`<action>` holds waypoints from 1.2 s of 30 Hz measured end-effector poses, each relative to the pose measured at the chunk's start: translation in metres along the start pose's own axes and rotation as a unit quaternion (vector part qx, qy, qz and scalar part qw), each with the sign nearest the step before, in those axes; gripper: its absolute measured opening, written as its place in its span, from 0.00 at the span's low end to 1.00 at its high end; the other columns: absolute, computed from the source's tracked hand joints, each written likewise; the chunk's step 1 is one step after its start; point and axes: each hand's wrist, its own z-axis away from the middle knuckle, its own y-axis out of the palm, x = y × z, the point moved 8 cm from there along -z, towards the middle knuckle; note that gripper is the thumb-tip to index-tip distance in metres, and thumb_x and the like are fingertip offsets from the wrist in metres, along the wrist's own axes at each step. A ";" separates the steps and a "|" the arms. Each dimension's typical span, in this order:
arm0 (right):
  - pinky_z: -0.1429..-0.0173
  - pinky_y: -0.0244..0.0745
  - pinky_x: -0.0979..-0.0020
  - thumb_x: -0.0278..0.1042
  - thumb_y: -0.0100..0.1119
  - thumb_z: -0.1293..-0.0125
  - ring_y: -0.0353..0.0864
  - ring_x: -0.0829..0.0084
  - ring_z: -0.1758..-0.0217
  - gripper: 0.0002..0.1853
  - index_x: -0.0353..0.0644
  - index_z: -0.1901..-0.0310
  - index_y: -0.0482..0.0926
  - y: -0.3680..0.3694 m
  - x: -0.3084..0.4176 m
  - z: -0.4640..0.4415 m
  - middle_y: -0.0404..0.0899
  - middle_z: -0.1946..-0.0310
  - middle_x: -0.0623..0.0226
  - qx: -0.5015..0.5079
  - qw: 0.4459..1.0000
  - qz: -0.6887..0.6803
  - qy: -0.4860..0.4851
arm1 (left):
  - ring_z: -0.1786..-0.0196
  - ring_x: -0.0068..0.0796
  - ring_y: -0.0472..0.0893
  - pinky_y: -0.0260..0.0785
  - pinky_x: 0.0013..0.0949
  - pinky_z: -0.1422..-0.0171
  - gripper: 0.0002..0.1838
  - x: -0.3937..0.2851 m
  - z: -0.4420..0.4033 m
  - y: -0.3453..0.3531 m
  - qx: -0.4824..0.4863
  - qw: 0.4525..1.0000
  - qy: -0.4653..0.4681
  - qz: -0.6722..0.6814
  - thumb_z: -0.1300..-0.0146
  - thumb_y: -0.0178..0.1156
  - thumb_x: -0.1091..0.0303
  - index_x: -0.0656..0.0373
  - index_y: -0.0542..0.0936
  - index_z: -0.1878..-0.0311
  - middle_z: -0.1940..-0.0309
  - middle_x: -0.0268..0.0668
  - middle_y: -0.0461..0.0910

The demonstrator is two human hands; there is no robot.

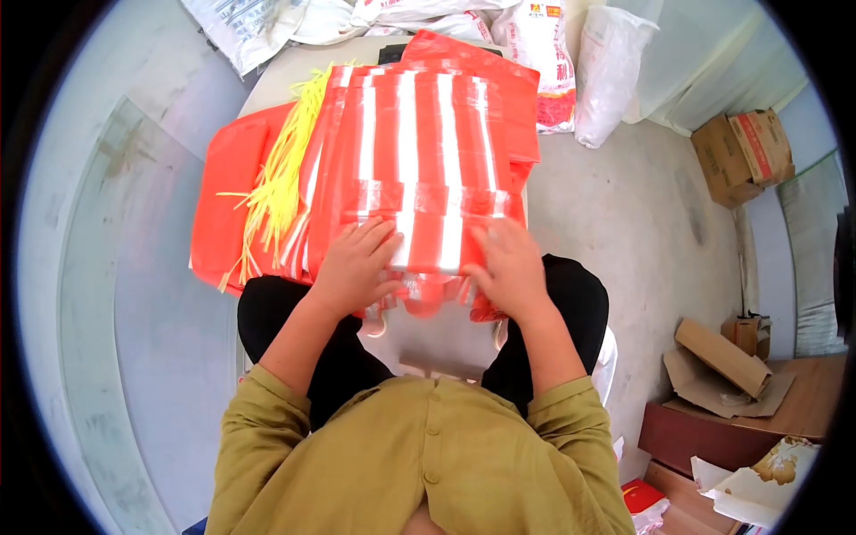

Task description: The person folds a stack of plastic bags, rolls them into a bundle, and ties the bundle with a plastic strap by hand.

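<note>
A stack of red plastic bags with white stripes (428,134) lies in front of me, its near edge folded or bunched by my knees. My left hand (357,263) rests on the near left part of the striped plastic, fingers spread. On the near right part lies my right hand (506,267), its fingers also apart. Handle-like flaps of the plastic hang between the two hands. Yellow strips (285,174) lie in a loose bundle along the stack's left side, over plain red plastic (223,192).
White printed sacks (539,53) stand behind the stack, beside a whitish plastic bundle (613,71). Cardboard boxes (740,156) sit at the right wall. Flattened cardboard (722,374) lies on a dark red box (695,437) at the lower right. A glass panel (89,294) is at the left.
</note>
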 end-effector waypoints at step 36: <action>0.30 0.74 0.50 0.32 0.70 0.38 0.79 0.51 0.32 0.25 0.45 0.38 0.82 -0.031 -0.013 -0.081 0.83 0.36 0.55 -0.010 1.000 -0.016 0.010 | 0.32 0.51 0.80 0.73 0.50 0.28 0.28 0.048 -0.044 -0.065 -0.038 0.993 -0.111 -0.027 0.36 0.69 0.61 0.56 0.81 0.32 0.37 0.51 0.83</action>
